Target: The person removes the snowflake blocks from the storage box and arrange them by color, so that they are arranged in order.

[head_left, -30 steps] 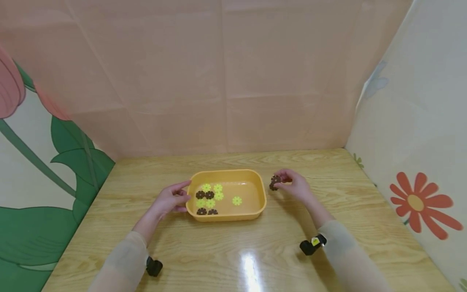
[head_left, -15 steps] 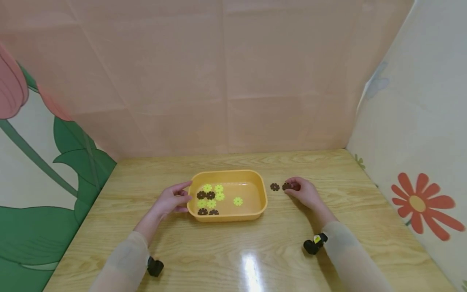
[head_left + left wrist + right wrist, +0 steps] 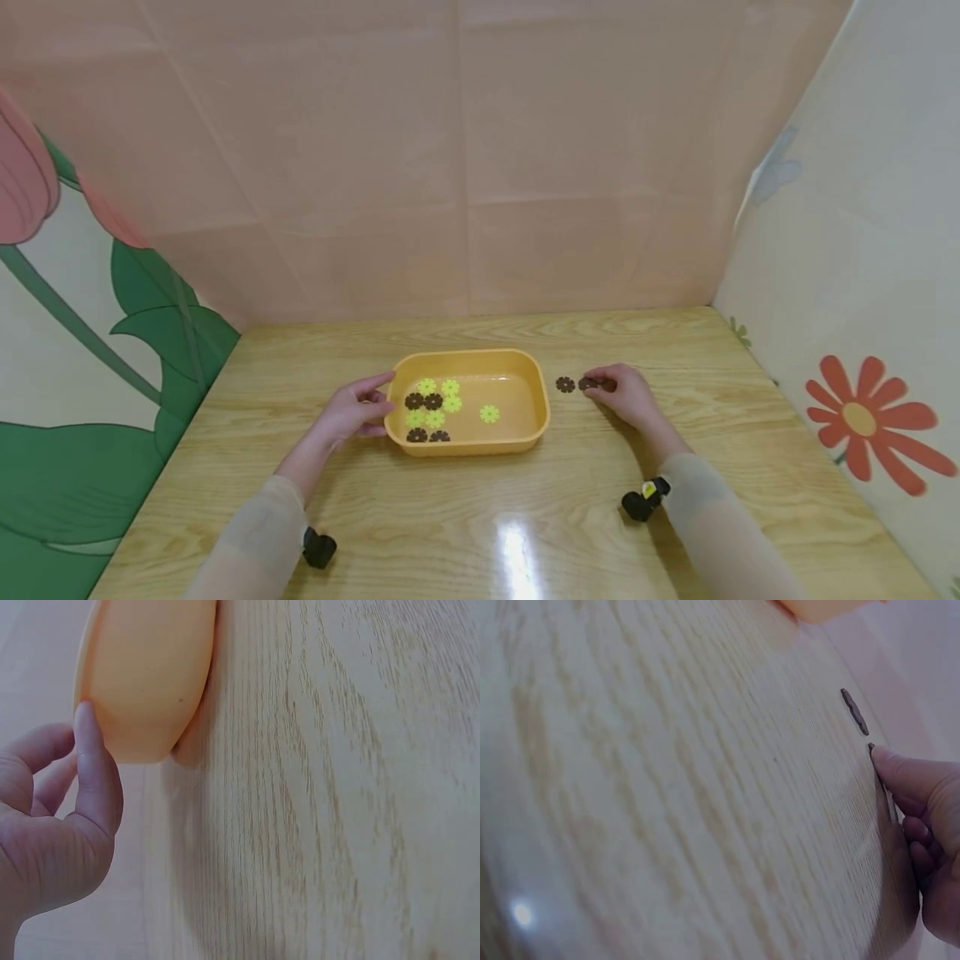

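A yellow-orange plastic tray [image 3: 517,400] stands on the table. My left hand [image 3: 348,410] holds its left end in the head view, with fingertips at the rim; the left wrist view shows one finger [image 3: 90,750] against the outer wall. Flower-shaped discs lie in the tray, several lime yellow [image 3: 490,414] and several dark brown [image 3: 433,402]. To the right of the tray one brown disc [image 3: 566,384] lies flat on the table. Beside it my right hand [image 3: 628,396] pinches another brown disc [image 3: 587,383] at table level. The fingers partly hide that disc.
The light wood table [image 3: 480,500] carries the tray near its back edge. A pink sheet [image 3: 465,167] hangs behind it, and a white wall with a red flower [image 3: 855,417] stands at the right. Small black cameras [image 3: 318,548] sit on both wrists.
One second ago my right hand held brown discs near the tray's right end. It moved right, leaving one disc on the table, then shifted very slightly left. The left hand kept its place.
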A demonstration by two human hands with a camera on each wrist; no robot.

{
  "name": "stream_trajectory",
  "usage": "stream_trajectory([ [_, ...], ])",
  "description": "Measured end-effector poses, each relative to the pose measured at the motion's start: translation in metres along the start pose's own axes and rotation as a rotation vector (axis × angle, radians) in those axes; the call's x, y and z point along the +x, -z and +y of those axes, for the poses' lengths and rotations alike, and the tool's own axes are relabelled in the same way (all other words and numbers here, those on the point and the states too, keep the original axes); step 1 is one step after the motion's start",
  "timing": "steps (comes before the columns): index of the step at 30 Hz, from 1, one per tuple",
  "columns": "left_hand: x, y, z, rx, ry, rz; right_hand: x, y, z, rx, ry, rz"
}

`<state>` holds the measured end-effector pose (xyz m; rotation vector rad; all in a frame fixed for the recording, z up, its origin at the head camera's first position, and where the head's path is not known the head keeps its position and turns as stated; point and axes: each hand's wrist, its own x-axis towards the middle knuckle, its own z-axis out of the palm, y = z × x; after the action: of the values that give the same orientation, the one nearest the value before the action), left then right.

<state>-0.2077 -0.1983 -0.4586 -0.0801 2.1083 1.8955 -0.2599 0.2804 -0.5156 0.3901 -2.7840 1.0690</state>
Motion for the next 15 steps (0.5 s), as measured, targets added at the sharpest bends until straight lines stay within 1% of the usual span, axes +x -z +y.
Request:
stream_trajectory([
  [9,-0.0011,-0.0004,0.0011,0.017,-0.003,0.0,0.0001,-0.0028,0.0007,-0.028,-0.019,0.012],
  [15,-0.0017,-0.0004,0.0017,0.011,0.002,0.001,-0.0023,-0.0014,0.0027,0.036,0.008,0.023],
])
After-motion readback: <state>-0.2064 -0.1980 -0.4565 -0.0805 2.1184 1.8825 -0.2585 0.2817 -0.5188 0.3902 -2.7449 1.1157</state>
